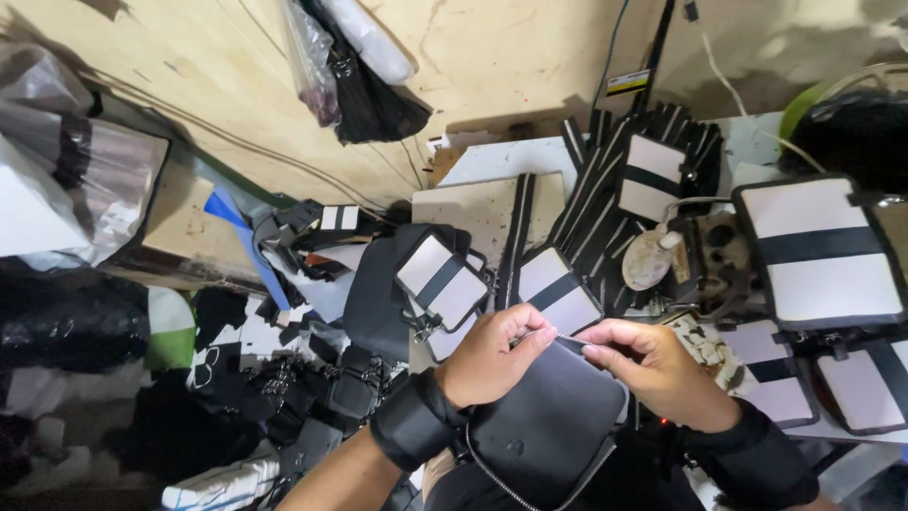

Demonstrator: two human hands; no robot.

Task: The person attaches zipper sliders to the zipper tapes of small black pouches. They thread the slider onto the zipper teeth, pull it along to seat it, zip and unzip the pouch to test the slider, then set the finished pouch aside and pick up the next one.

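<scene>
Both hands are up close at the top edge of a black pouch (549, 416); the left hand (494, 355) is pinched on the zipper chain (567, 339) at that edge, and the right hand (653, 364) pinches the same chain just beside it, fingertips nearly touching; the pouch sits low in the middle of the view, in front of the bench (492, 203); its zipper tape trails loose down the side and under the bottom corner, so by my reading the zip is not yet closed up and this piece is mid-work; over on the bench lie plenty of white-and-black panels (818, 251), and a heap of black zipper strips (605, 180); black straps and buckles (312, 388) pile up on the left.
</scene>
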